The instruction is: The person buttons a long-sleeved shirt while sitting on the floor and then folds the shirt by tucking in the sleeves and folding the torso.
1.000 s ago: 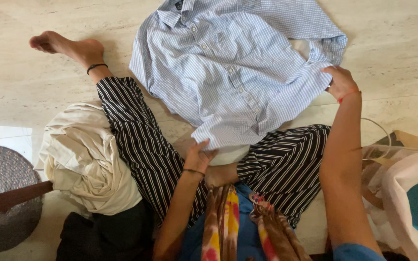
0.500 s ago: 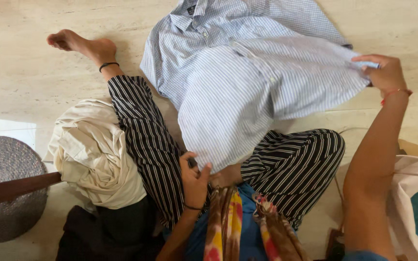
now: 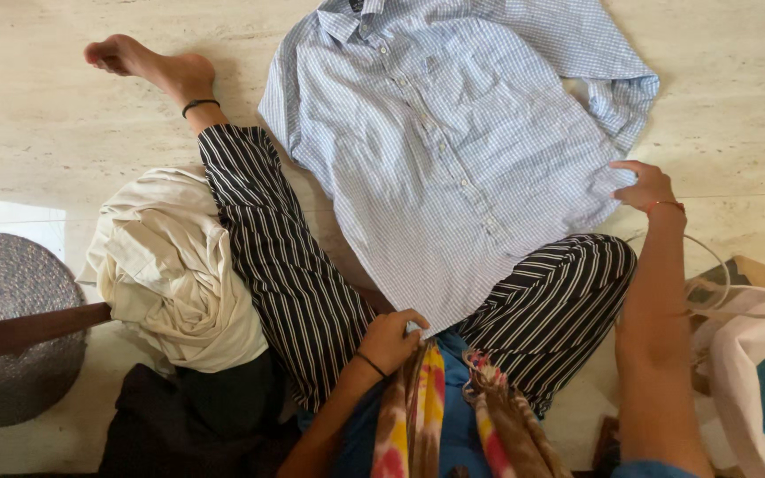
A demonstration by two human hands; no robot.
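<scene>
A light blue checked button-up shirt [image 3: 453, 142] lies spread front-up on the pale stone floor, its lower hem draped over my legs in black-and-white striped trousers [image 3: 285, 265]. My left hand [image 3: 393, 336] pinches the bottom hem corner close to my lap. My right hand [image 3: 644, 186] holds the shirt's right side edge near the hem, fingers curled on the cloth. One sleeve is folded at the shirt's upper right.
A heap of cream cloth [image 3: 170, 265] and a dark garment [image 3: 188, 416] lie at my left. A grey round woven mat [image 3: 11, 336] with a brown wooden bar across it sits far left. An open bag [image 3: 754, 354] of clothes stands at right. A multicoloured scarf [image 3: 418, 407] hangs at my chest.
The shirt was lifted and shaken out between both hands, then laid down flat and wider, its hem now pulled over my lap. Both hands came back down to the hem.
</scene>
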